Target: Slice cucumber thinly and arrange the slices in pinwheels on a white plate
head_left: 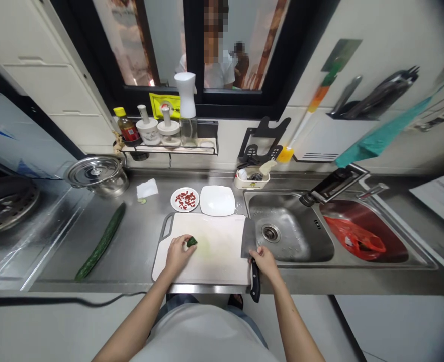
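Note:
My left hand [178, 254] is over the left half of the white cutting board [217, 266], its fingers closed around a short dark-green cucumber piece [191, 242]. A broad-bladed kitchen knife [248, 240] lies along the board's right edge, its black handle pointing towards me and reaching past the counter edge. At the knife, where blade meets handle, the fingertips of my right hand [265, 261] are pinched together. Damp pale-green marks show mid-board. Behind the board stand a plate of chopped red pieces [185, 207] and a white square plate [217, 200]. Left of the board lies a whole cucumber [103, 241].
A double sink [289, 251] is on the right, with a red plastic bag [353, 239] in its far basin. At back left stands a lidded steel pot [110, 183] near a white tissue [147, 188]. A seasoning rack [172, 148] hangs below the window.

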A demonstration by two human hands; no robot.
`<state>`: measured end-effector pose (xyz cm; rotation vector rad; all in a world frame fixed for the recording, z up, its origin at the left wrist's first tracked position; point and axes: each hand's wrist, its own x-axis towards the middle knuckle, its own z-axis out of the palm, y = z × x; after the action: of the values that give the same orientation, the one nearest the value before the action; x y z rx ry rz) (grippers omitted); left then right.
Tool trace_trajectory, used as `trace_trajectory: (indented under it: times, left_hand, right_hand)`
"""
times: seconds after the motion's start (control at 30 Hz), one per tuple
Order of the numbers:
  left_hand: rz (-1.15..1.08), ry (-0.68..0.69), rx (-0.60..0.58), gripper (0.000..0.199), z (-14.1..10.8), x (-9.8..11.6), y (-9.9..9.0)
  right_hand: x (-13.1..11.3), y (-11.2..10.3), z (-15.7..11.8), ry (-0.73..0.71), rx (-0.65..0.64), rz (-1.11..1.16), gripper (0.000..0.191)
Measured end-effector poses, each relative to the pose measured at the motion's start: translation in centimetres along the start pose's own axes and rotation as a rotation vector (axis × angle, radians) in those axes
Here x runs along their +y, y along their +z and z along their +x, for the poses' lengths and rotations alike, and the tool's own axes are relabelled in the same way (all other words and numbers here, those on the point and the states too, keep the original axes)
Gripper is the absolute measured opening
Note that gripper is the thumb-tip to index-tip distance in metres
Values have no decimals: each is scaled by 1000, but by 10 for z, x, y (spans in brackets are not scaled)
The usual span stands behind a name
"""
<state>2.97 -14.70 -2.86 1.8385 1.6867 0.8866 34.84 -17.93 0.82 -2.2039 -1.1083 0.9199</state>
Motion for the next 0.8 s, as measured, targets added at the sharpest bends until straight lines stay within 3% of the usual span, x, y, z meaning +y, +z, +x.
trace_trajectory:
  times: [0.13,0.3,0.43,0.6,0.8]
  left_hand:
    - [-1,56,-6,25,-2,2,9]
    - [25,82,-20,24,-1,2,11]
    - [52,83,-16,27,-4,4,9]
    - [36,103,27,19,-6,6,10]
    - [-10,155,111,17,-8,7,13]
  right_hand:
    - [1,2,-4,-5,-9,108,21]
    - [-15,-5,-11,-129,43,-29,30]
    - [-47,-4,-24,-191,-100,-263,31]
    - [-87,16,-50,-345,-252,-577,28]
    - [-106,44,-71,-446,-342,-782,30]
